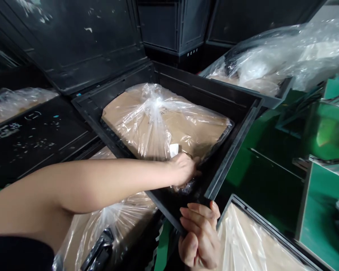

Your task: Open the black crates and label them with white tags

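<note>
A black plastic crate, tilted with one corner toward the camera and its hinged lid standing open behind it, serves as the reference point for this record. Inside the crate lies a large clear plastic bag, gathered and knotted at its top, wrapped over a flat brown cardboard sheet that fills most of the crate floor. Beyond the crate's far right side, a second crate holds more crumpled clear plastic. Left of the crate sits a closed black lid with white markings, and further left another bagged load. Below the crate's near left wall, a further bagged cardboard load is visible, and below its near corner to the right, another lined crate. Green metal framework stands right of the crate. The left hand, arm extended across the view, reaches into the crate's near corner; its fingers are curled down into the bag plastic there, close together, though whether they pinch the film cannot be told. A small white label lies on the bag just beside that hand. The right hand grips the crate's near corner from outside, fingers pressed together and wrapped over the rim.
</note>
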A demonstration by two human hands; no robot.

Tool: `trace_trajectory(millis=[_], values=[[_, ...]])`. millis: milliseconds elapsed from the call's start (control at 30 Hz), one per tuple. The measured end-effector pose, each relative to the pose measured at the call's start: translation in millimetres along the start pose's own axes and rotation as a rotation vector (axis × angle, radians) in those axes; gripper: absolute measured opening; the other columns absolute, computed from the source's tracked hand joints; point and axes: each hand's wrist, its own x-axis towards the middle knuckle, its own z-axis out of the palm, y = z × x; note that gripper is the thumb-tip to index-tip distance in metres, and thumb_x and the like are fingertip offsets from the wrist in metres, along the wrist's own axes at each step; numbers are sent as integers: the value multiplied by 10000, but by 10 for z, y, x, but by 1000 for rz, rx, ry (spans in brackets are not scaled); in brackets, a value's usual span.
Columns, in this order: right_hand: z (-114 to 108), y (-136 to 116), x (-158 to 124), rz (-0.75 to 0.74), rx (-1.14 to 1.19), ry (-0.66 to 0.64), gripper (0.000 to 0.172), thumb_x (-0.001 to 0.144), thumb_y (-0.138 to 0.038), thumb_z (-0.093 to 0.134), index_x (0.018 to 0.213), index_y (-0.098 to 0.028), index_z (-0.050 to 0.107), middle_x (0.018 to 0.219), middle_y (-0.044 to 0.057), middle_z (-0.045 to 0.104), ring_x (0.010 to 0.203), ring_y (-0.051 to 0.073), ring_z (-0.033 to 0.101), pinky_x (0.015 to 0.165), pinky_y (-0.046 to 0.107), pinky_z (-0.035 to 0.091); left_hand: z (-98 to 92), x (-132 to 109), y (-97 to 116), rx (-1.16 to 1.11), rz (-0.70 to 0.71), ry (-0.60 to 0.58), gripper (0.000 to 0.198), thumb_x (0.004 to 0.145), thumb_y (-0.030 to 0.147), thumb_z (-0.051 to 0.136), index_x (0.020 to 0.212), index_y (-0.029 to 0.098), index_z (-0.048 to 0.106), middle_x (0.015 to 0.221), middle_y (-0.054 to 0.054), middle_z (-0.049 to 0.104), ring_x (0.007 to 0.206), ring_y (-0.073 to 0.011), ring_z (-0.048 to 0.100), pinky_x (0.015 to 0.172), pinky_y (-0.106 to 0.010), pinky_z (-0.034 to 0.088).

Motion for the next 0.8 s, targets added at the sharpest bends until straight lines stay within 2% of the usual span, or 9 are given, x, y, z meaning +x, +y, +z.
trace_trajectory(millis=[100, 200, 300, 500, 600, 700, 800], values=[[-42, -8, 26, -7, 1, -41, 251, 964, -135, 390, 845, -96, 607, 867, 88, 654, 944, 205, 605, 1052, 508, 299, 37, -6, -106, 38, 85, 8, 312, 787, 382, 674, 1075, 265, 709, 1143, -60, 570, 902, -231, 593, 571, -330, 366], [-63, -26, 85, 9, -2, -75, 248, 963, -132, 388, 845, -99, 603, 867, 79, 659, 961, 189, 601, 1072, 474, 302, 63, -21, -234, 8, 149, 36, 285, 793, 415, 657, 1008, 239, 718, 1233, -45, 561, 924, -218, 602, 639, -336, 424], [-58, -38, 118, 15, -4, -61, 242, 967, -137, 392, 847, -102, 599, 866, 72, 658, 965, 177, 600, 1084, 456, 298, 74, -30, -310, -68, 138, 9, 282, 827, 383, 632, 1064, 256, 715, 1367, -20, 513, 1009, -224, 611, 682, -341, 456], [-64, -38, 102, 10, -10, -74, 242, 976, -145, 391, 858, -101, 598, 878, 78, 656, 981, 185, 595, 1082, 470, 291, 78, -30, -367, -165, 111, -26, 281, 889, 372, 595, 1114, 235, 694, 1365, -17, 528, 1104, -210, 593, 846, -319, 468], [-64, -31, 96, 13, -1, -67, 232, 966, -131, 398, 861, -95, 602, 886, 81, 654, 984, 190, 595, 1079, 476, 293, 49, -19, -378, -137, 80, -20, 333, 860, 425, 625, 1165, 309, 690, 1338, 4, 548, 1101, -220, 594, 795, -322, 454], [-49, -19, 86, 6, 8, -53, 221, 949, -118, 408, 857, -95, 607, 887, 83, 653, 973, 197, 598, 1070, 487, 295, -20, -11, -328, -66, 41, -44, 455, 809, 447, 669, 1258, 384, 647, 1239, -18, 592, 1052, -239, 611, 697, -333, 436], [-40, -11, 79, 9, 12, -61, 220, 941, -115, 406, 846, -102, 604, 878, 80, 657, 963, 200, 599, 1065, 492, 296, -76, -10, -225, 45, 41, -51, 392, 774, 434, 693, 1133, 281, 727, 1098, -58, 618, 966, -256, 627, 654, -362, 440]])
